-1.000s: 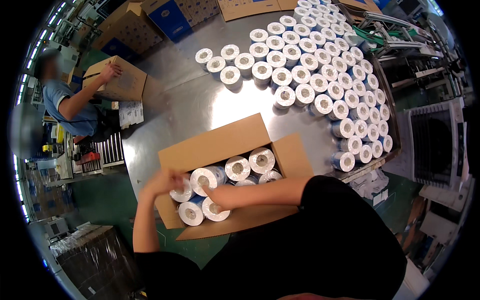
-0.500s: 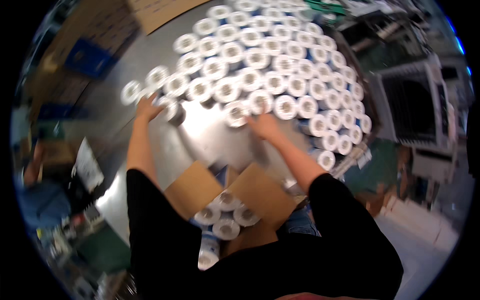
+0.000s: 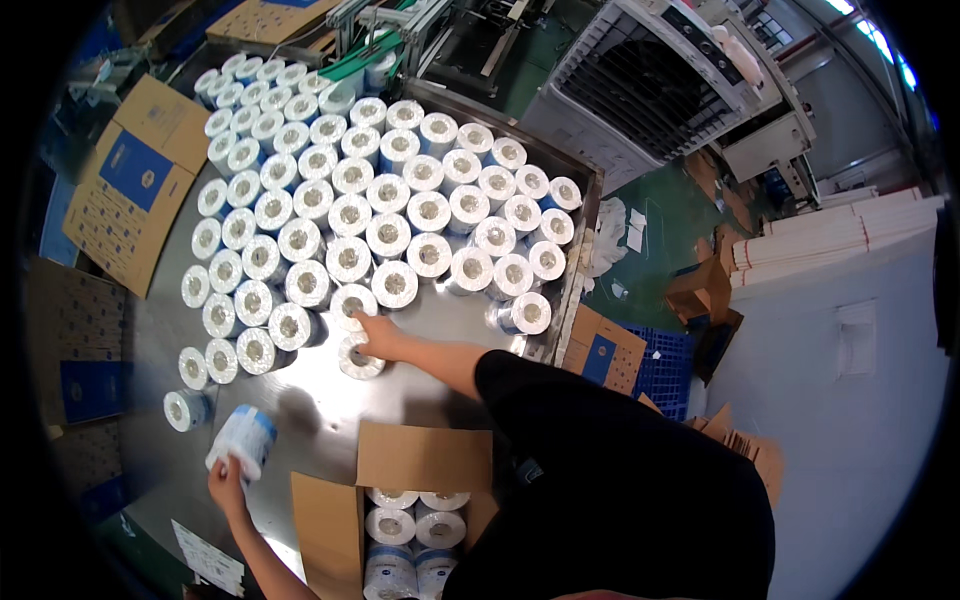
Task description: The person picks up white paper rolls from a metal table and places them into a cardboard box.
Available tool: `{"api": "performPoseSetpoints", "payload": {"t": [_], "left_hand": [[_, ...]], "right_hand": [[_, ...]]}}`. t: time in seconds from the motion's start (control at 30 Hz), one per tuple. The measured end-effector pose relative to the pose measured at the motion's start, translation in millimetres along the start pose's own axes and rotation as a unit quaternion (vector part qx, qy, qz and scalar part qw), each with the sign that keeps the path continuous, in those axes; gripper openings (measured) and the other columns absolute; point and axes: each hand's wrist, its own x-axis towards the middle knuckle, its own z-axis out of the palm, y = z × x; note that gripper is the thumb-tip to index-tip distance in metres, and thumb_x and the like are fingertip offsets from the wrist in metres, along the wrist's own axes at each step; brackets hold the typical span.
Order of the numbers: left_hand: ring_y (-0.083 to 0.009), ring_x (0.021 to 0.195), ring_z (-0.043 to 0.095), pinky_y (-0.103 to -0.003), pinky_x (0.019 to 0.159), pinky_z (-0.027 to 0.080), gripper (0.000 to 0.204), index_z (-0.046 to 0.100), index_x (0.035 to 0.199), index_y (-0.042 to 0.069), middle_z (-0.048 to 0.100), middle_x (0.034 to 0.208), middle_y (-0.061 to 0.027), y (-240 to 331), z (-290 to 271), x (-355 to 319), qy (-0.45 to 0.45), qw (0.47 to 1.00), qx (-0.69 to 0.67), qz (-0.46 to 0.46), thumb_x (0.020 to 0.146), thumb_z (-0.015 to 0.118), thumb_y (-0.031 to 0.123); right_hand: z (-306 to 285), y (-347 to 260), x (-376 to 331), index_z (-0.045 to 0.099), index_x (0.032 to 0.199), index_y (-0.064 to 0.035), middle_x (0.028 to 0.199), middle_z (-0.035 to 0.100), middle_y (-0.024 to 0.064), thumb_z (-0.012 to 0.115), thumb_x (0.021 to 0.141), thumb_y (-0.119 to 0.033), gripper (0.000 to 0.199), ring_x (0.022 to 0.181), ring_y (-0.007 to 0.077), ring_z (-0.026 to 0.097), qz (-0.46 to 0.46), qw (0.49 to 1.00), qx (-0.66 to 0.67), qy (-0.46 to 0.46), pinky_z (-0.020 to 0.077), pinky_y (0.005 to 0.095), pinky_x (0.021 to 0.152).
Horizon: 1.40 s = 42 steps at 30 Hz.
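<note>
My left hand (image 3: pixel 228 480) is closed round the lower end of a white and blue wrapped paper roll (image 3: pixel 247 436), tilted over the metal table at the near left. Farther in, my right hand (image 3: pixel 380 336) has its fingertips at the core of one standing roll and its thumb at the core of a nearer paper roll (image 3: pixel 360 358). Its grip looks closed on the nearer roll. Many similar rolls (image 3: pixel 349 258) stand on end beyond both hands. In front of me an open cardboard box (image 3: pixel 424 455) holds several rolls, some upright and some lying.
The steel tabletop (image 3: pixel 160 330) has a raised rim on the right. Cardboard boxes (image 3: pixel 140 180) line its left side. A green strap (image 3: pixel 365 55) hangs at the back. Beyond the right edge are a large grey fan unit (image 3: pixel 640 80) and a blue plastic pallet (image 3: pixel 660 370).
The view has swung to the right. My left hand has drawn back toward me with a roll tilted in it. My right hand is still at the near edge of the standing rolls.
</note>
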Motion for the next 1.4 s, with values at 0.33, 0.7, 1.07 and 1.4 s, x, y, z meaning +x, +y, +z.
{"api": "performPoseSetpoints", "payload": {"t": [0.33, 0.7, 1.07, 1.4], "left_hand": [[-0.0326, 0.089, 0.059, -0.041, 0.079, 0.045, 0.046, 0.064, 0.106, 0.007, 0.061, 0.100, -0.0191, 195, -71, -292, -0.153, 0.985, 0.024, -0.081, 0.070, 0.071, 0.036], [-0.0375, 0.099, 0.050, -0.048, 0.083, 0.041, 0.050, 0.065, 0.097, 0.007, 0.053, 0.104, -0.0196, 170, 53, -340, -0.061, 0.920, 0.309, 0.233, 0.053, 0.077, 0.028], [-0.0393, 0.097, 0.049, -0.047, 0.082, 0.042, 0.042, 0.068, 0.083, 0.005, 0.050, 0.100, -0.0221, 154, 56, -344, -0.057, 0.913, 0.307, 0.264, 0.050, 0.080, 0.028], [-0.0337, 0.106, 0.053, -0.043, 0.088, 0.043, 0.036, 0.062, 0.107, 0.007, 0.056, 0.112, -0.0211, 206, 32, -365, -0.094, 0.949, 0.252, 0.164, 0.074, 0.069, 0.021]], "right_hand": [[-155, -201, -117, 0.032, 0.136, -0.0122, 0.078, 0.061, 0.0129, 0.070, 0.070, -0.022, 0.077, 0.070, 0.0188, 0.059, -0.252, 0.940, 0.199, -0.111, 0.0482, 0.0292, 0.065], [-52, -218, -243, 0.067, 0.077, -0.0001, 0.077, 0.065, 0.0170, 0.082, 0.046, -0.024, 0.042, 0.074, 0.0315, 0.062, -0.497, 0.726, -0.275, -0.387, 0.0486, 0.0434, 0.068], [0, -241, -212, 0.071, 0.073, -0.0079, 0.080, 0.067, 0.0125, 0.078, 0.055, -0.025, 0.026, 0.075, 0.0279, 0.063, -0.307, 0.646, -0.525, -0.461, 0.0504, 0.0398, 0.067], [5, -188, -239, 0.068, 0.088, -0.0078, 0.089, 0.066, 0.0145, 0.068, 0.064, -0.015, 0.025, 0.080, 0.0292, 0.062, -0.439, 0.734, -0.403, -0.326, 0.0492, 0.0393, 0.072]]}}
